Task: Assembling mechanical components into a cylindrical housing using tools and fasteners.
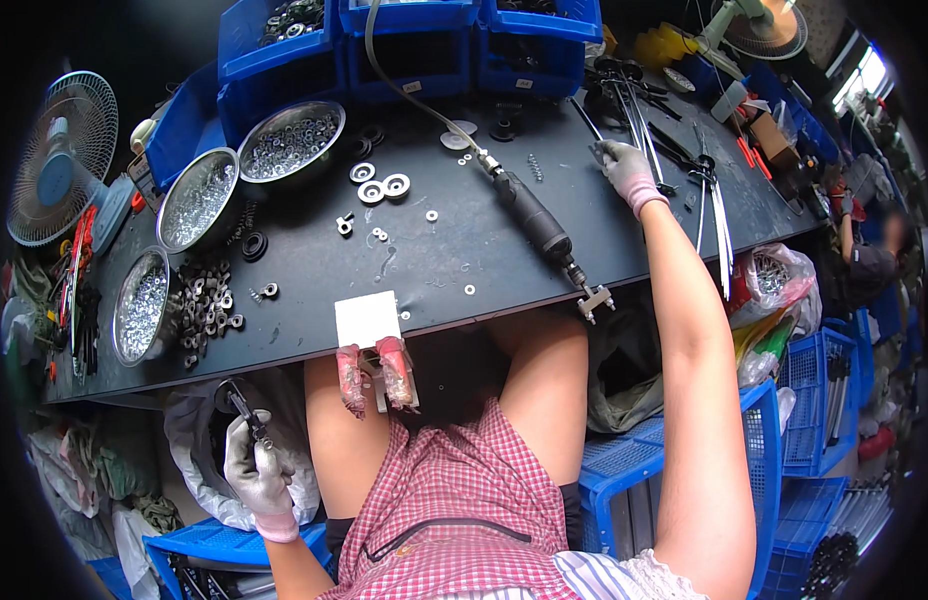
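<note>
Down at the left, below the table edge, my left hand in a whitish glove is closed around a small black part with a rod-like stem. My right arm stretches across the table, and my gloved right hand is closed at the end of a thin dark rod that points away from me. Between the hands lies a black air tool with a metal cross-shaped tip past the front edge. A white block with two red-wrapped jaws sits at the table's front edge.
Steel bowls of small metal parts and a heap of metal fittings stand left. White-and-dark rings lie mid-table. Blue bins line the back. Long rods lie right; blue crates flank my legs. Another person works far right.
</note>
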A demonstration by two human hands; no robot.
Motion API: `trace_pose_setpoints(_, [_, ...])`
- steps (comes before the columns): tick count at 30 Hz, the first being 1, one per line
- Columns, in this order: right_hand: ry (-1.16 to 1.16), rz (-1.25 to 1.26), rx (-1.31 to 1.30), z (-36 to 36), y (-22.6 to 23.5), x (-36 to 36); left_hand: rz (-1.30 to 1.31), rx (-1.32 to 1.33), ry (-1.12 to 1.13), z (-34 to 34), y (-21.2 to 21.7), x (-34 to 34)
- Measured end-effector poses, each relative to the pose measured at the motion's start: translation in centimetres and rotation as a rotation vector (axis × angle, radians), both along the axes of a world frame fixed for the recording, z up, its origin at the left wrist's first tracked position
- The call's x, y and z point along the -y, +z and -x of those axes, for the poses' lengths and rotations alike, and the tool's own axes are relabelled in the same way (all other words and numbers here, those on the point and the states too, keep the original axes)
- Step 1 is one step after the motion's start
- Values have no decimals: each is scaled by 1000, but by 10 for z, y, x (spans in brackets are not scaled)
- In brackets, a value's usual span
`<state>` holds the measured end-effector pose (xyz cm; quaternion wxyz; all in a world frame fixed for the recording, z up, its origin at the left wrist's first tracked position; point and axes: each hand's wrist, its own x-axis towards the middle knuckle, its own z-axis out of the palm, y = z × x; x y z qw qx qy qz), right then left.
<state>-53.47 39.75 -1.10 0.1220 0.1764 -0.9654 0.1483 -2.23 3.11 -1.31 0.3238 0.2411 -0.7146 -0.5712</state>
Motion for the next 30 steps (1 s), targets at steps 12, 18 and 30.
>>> trace_pose_setpoints(12, [388, 1313, 528, -170, 93, 38, -11, -90, -158, 10, 17, 2])
trace_pose_setpoints(18, [521, 1225, 556, -259, 136, 76, 48, -214, -121, 15, 32, -18])
trace_pose_setpoints(30, [833, 1675, 996, -416, 78, 182, -5, -334, -275, 52, 69, -58])
